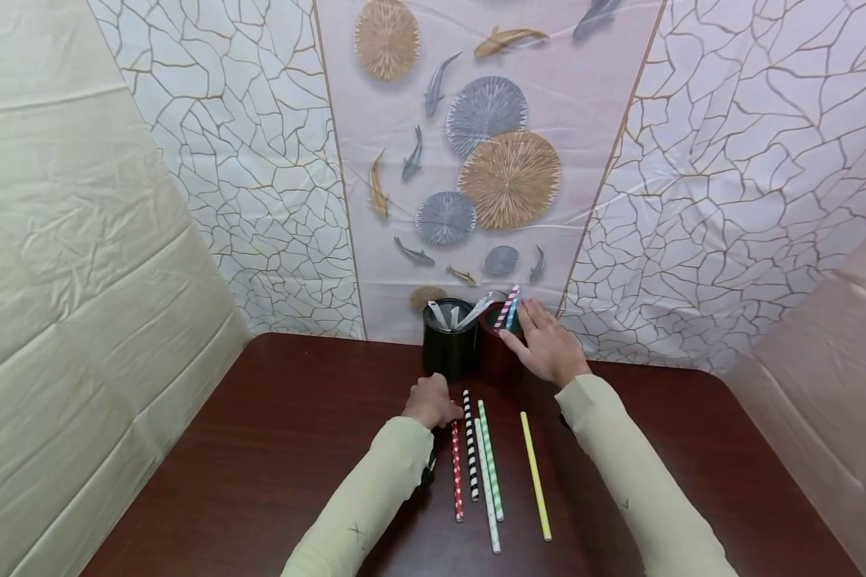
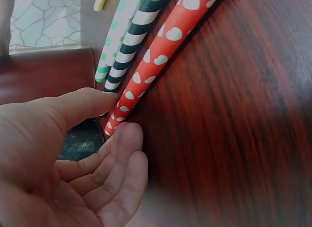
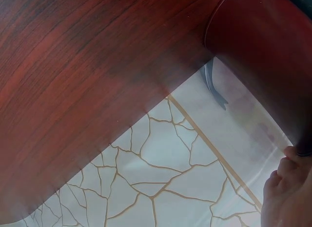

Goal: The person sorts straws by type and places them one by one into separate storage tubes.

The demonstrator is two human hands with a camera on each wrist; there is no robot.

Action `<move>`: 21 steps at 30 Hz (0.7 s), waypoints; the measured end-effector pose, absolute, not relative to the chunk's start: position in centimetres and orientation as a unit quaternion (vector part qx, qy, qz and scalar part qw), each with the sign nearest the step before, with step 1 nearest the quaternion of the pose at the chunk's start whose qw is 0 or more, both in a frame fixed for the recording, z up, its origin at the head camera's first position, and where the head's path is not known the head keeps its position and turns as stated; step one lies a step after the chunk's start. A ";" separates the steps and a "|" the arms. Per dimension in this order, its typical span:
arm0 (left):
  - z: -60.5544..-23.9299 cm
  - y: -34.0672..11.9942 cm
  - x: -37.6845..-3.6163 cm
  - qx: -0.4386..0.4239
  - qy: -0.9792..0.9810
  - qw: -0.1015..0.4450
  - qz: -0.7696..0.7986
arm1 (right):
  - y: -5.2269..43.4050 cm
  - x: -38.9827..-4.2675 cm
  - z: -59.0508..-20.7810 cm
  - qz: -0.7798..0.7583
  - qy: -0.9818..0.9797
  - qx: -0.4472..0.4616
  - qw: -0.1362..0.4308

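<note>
Two cups stand at the back of the dark wood table (image 1: pixel 296 449), against the patterned backdrop: a black cup (image 1: pixel 449 336) holding pale straws and, touching it on its right, a dark red cup (image 1: pixel 496 353) with a pink-striped and a blue-striped straw leaning out. The right hand (image 1: pixel 544 344) rests against the red cup, fingers spread and fairly straight along its side and rim, seemingly to steady it; it pinches nothing I can make out. Nearer the person, five straws lie roughly parallel, so each end is easy to reach. The left hand (image 1: pixel 430 401) sits at the far end of the red heart-print straw (image 1: pixel 457 473), thumb and curled fingers (image 2: pixel 127 139) closing on its tip. Beside it lie the black-striped straw (image 1: pixel 470 449), two green-patterned ones, and, apart, a yellow straw (image 1: pixel 536 477).
</note>
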State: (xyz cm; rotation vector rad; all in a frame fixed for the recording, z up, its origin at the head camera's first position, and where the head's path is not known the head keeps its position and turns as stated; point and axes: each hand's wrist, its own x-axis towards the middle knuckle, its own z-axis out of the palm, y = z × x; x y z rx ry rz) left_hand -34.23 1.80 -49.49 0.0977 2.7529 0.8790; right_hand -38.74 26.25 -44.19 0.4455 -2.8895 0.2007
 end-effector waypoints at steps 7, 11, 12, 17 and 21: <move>-49.8 2.1 -34.1 0.028 0.941 0.112 0.318 | 26.3 -38.9 -44.4 0.066 -0.980 0.153 0.108; -49.8 2.0 -34.0 0.023 0.939 0.113 0.325 | 26.2 -38.9 -44.3 0.066 -0.980 0.155 0.110; -49.8 2.0 -34.0 0.021 0.938 0.115 0.327 | 26.2 -38.9 -44.2 0.066 -0.980 0.155 0.110; -49.6 1.8 -33.9 0.016 0.932 0.127 0.339 | 26.2 -38.8 -44.3 0.064 -0.979 0.157 0.110; -49.7 1.6 -33.8 0.021 0.932 0.127 0.340 | 26.3 -38.8 -44.4 0.067 -0.979 0.155 0.111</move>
